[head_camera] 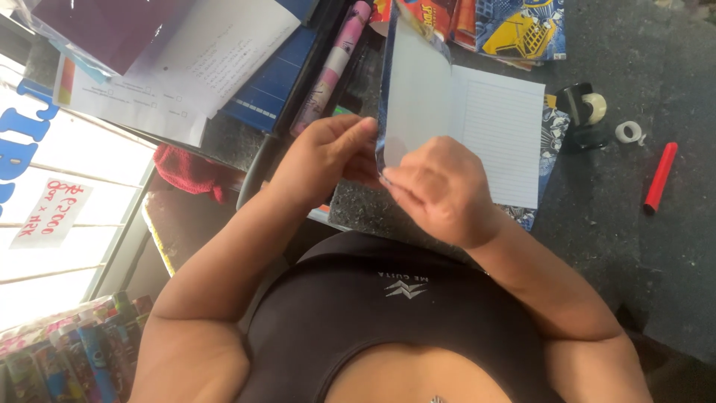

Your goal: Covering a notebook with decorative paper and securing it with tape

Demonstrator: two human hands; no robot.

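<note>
Lying open on the dark speckled stone counter [619, 246]: one thin lined-paper notebook [477, 127] with a glossy blue cover, its near corner raised between both hands. Left hand [321, 160] — fingers pinched on the cover's edge; right hand [440, 190] — closed over the same corner, fingertips gripping it. Nearby, well apart: black tape dispenser [582, 112], small white tape roll [630, 133], red marker pen [661, 177].

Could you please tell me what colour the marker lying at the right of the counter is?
The marker is red; head view.
</note>
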